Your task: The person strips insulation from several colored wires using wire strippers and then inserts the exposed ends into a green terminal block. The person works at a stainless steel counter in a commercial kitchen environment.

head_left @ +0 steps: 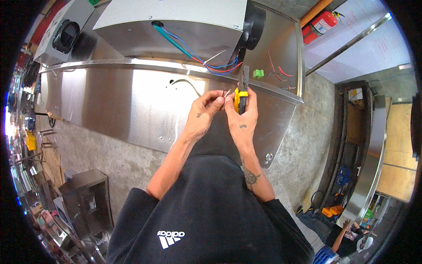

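My left hand (pixel 203 115) pinches the end of a thin grey cable (pixel 187 82), which comes out of a hole in the stainless steel panel (pixel 127 97). Pale stripped wire ends (pixel 227 93) show between my fingertips. Against my right palm lie yellow-and-black pliers (pixel 241 97), jaws pointing away from me; the thumb and fingertips of my right hand (pixel 242 121) meet at the wire ends. Beyond the hands, blue, red and green wires (pixel 211 66) hang from a grey metal box (pixel 176 37). A green terminal block (pixel 258 74) sits to the right, beside loose wire scraps (pixel 277 75).
The steel panel has a raised lip (pixel 145 65) across it. A second grey box (pixel 59 37) with a black round outlet stands far left. At right are a fire extinguisher (pixel 323 24) and a slanting metal pole (pixel 347 46). Another person (pixel 349 237) is at lower right.
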A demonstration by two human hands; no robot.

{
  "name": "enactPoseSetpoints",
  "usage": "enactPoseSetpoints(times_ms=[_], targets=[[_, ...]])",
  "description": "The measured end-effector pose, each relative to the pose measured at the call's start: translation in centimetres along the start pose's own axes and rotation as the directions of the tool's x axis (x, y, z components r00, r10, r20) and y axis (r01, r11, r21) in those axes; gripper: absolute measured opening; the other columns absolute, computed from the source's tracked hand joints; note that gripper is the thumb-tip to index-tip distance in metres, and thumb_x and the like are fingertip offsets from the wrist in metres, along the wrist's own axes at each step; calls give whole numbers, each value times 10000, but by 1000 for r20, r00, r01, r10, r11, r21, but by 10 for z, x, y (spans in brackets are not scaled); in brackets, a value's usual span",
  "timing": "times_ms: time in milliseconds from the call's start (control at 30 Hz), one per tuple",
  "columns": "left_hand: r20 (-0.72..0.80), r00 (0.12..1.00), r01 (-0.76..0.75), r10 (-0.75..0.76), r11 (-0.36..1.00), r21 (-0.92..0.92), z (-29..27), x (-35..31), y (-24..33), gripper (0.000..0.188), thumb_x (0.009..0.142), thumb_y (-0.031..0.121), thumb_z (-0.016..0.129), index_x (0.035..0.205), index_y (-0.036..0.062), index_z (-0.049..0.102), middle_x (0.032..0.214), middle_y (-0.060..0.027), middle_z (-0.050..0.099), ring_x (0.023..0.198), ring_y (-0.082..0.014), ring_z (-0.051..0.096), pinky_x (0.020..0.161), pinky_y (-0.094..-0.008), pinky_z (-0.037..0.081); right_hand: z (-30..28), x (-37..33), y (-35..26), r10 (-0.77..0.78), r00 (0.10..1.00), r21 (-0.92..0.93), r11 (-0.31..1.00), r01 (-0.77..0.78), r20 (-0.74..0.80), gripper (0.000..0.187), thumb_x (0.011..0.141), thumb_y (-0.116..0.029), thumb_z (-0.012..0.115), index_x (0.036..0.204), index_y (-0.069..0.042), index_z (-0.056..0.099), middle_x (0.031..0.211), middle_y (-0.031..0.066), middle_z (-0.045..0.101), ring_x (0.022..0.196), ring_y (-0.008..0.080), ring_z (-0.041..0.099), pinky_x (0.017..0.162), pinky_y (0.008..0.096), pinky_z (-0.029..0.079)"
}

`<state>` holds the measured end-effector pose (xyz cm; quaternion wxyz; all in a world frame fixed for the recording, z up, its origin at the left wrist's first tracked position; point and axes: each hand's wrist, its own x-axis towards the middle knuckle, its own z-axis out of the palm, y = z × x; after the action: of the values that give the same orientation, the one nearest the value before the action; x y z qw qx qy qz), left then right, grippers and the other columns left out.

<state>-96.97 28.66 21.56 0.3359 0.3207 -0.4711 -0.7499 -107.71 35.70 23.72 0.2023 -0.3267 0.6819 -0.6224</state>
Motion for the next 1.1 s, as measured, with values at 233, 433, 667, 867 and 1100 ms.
enactPoseSetpoints(times_ms=[233, 433, 667, 867, 1100], targets=[[117, 992, 82, -54, 965, -247, -17, 1, 1, 224, 1080, 150, 733, 1252, 14, 686, 1055, -31, 708, 990, -115, 668, 899, -282, 545, 0, 1, 10, 58, 991, 217, 973, -83, 117, 483, 1043, 3, 727, 1492, -27, 554, 1060, 12, 649, 879, 77, 618, 768, 257, 549], [158, 983, 127, -96, 972, -200, -19, 0, 12, 191, 1065, 158, 738, 1197, 39, 667, 1047, -8, 685, 961, -104, 639, 886, -286, 514, -2, -1, 1, 134, 973, 324, 927, -190, 187, 473, 1049, -3, 724, 1490, -23, 553, 1057, 18, 654, 874, 87, 630, 762, 257, 550], [161, 985, 87, -58, 979, -184, -23, 4, 4, 222, 1091, 160, 717, 1241, 3, 671, 1037, -50, 728, 922, -118, 692, 863, -281, 544, -6, 1, -6, 173, 961, 328, 914, -239, 217, 488, 1042, -16, 737, 1494, -18, 555, 1061, 23, 667, 847, 92, 636, 759, 263, 562], [92, 995, 44, -42, 999, -16, -19, 4, 6, 255, 1108, 181, 707, 1269, -13, 668, 1063, -51, 731, 970, -104, 687, 914, -286, 554, -9, 2, 1, 184, 958, 312, 917, -248, 221, 468, 1082, -84, 715, 1508, -6, 536, 1100, 44, 694, 861, 109, 660, 781, 273, 578], [-60, 988, -133, 141, 985, 113, -12, 5, 8, 296, 1123, 188, 692, 1296, -47, 644, 1102, -61, 730, 1008, -110, 694, 951, -293, 574, -24, -11, 15, 249, 899, 112, 945, -307, 360, 404, 1191, -272, 541, 1487, 2, 525, 1163, 100, 726, 987, 169, 729, 849, 325, 605]])
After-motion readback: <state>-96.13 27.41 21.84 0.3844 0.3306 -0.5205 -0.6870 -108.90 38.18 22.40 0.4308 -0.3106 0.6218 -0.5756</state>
